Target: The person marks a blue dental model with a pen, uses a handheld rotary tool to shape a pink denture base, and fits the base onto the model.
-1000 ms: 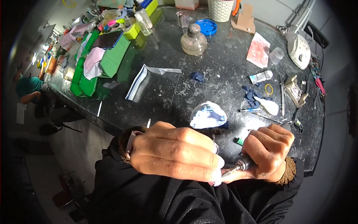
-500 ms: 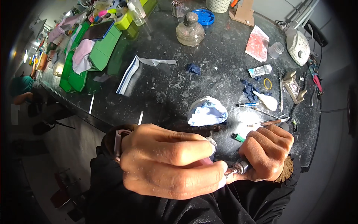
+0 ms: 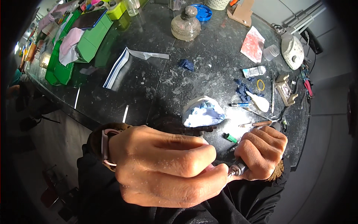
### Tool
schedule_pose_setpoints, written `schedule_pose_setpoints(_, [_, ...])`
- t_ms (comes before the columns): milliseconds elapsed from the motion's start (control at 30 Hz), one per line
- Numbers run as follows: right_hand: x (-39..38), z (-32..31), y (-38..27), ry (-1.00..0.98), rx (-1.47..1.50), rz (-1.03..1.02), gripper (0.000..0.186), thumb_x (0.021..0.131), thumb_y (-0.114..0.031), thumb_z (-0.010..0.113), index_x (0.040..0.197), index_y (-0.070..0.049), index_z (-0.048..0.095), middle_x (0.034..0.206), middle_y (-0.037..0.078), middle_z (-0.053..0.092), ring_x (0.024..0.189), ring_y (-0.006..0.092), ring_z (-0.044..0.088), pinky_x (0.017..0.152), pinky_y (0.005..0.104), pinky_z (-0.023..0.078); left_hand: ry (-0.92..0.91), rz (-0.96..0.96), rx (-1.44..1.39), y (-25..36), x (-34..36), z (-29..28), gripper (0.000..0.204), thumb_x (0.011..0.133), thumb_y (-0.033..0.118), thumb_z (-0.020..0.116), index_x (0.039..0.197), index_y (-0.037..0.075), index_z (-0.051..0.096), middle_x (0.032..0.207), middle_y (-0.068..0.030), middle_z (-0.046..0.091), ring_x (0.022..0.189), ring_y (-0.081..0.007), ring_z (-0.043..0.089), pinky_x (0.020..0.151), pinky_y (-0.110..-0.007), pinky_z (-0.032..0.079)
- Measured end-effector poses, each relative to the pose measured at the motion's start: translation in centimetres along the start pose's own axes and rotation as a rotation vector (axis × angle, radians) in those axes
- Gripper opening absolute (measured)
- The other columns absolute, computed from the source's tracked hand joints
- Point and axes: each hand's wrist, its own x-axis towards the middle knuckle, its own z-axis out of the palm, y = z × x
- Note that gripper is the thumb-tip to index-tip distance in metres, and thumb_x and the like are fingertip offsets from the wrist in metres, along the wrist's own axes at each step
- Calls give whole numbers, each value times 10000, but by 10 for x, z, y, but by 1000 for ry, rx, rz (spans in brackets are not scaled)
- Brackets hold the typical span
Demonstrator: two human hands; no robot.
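My left hand [image 3: 164, 168], wearing a pink-banded watch [image 3: 105, 147], is curled around a small pink piece [image 3: 209, 167], mostly hidden behind the fingers. My right hand [image 3: 261, 153] grips a metal rotary handpiece [image 3: 238, 168], its tip pointing leftward against the left fingertips; exactly where it touches is hidden. Just beyond both hands, a white-and-blue dental cast [image 3: 203, 112] rests on the dark worktop [image 3: 156, 89] in bright light. A small green cylinder [image 3: 230, 137] lies close to my right hand.
Green trays [image 3: 91, 41] stand back left, a glass jar [image 3: 185, 26] at the back. A folded strip [image 3: 115, 69], white tool [image 3: 259, 102], pens, wax scraps and a white appliance [image 3: 291, 51] occupy the worktop. Part of another person [image 3: 15, 80] shows at the far left.
My left hand has shifted left and down, its fingers more curled. The right hand stays on the handpiece. The scene has slid slightly left and up as the view moved.
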Motion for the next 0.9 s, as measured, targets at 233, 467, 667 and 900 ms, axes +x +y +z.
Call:
schedule_pose_setpoints(233, [0, -3, -1, -30, 2, 18, 549, 745, -549, 643, 507, -93, 453, 458, -15, 424, 343, 104, 422, 347, 221, 273, -45, 69, 40, -3, 0, 2, 285, 657, -66, 732, 854, 134, 687, 977, 95, 585, 867, -81, 557, 678, -177, 572])
schedule_pose_setpoints(467, [0, -2, 1, -101, 5, 55, 496, 679, -524, 658, 563, -84, 460, 510, 10, 451, 407, 141, 477, 389, 249, 320, -54, 15, 55, -3, 1, -1, 305, 671, -75, 708, 877, 149, 685, 951, 110, 577, 897, -79, 543, 787, -191, 547])
schedule_pose_setpoints(667, [2, -1, 1, -61, -9, 18, 547, 746, -552, 645, 518, -98, 442, 464, -19, 437, 351, 95, 438, 348, 217, 288, -63, 53, 65, -5, -1, -1, 303, 679, -73, 704, 891, 143, 679, 963, 104, 582, 896, -91, 551, 754, -180, 552])
schedule_pose_setpoints(900, [1, 0, 4, -60, -3, 19, 558, 730, -575, 645, 523, -95, 451, 467, -15, 449, 358, 100, 456, 350, 218, 299, -27, 48, 57, -6, 0, 2, 264, 687, -63, 710, 863, 133, 684, 972, 96, 590, 872, -88, 561, 693, -173, 567])
